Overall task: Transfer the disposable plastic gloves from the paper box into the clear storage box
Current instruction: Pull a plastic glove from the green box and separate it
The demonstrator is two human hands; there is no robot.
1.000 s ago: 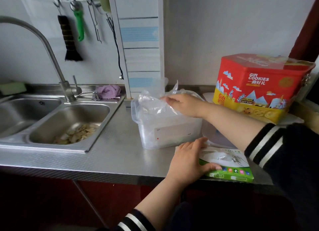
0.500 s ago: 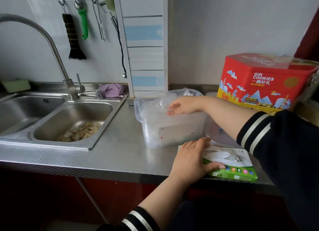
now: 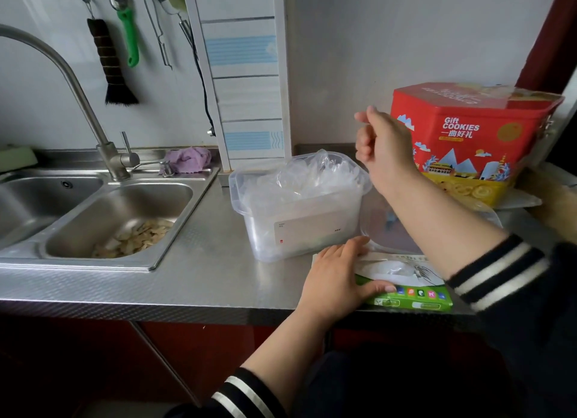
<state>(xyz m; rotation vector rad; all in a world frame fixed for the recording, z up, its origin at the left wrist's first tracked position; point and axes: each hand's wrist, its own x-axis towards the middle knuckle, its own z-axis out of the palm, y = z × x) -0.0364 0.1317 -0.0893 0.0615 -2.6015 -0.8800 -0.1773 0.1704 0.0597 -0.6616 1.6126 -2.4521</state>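
Left hand [image 3: 335,280]: lying flat on the near left end of the paper box [image 3: 409,288], fingers straight over its top, thumb running along the green front edge, pressing it to the desk [image 3: 199,280].
Right hand [image 3: 385,145]: hovering in the air above the right end of the clear storage box [image 3: 296,211], fingers loosely curled, gripping nothing.
Disposable plastic gloves [image 3: 315,175]: sitting crumpled in the clear storage box, puffing up above its rim; more are showing white through the opening in the top of the paper box.
Paper box: lying flat at the desk's front edge, just beside the clear storage box, on its near right.
Lid [image 3: 393,230]: clear, lying on the desk right of the storage box, under the right forearm.
Cookie tin [image 3: 468,136]: red and yellow, standing behind the right hand.
Sink [image 3: 118,217]: sitting to the left, scraps lying in the basin.
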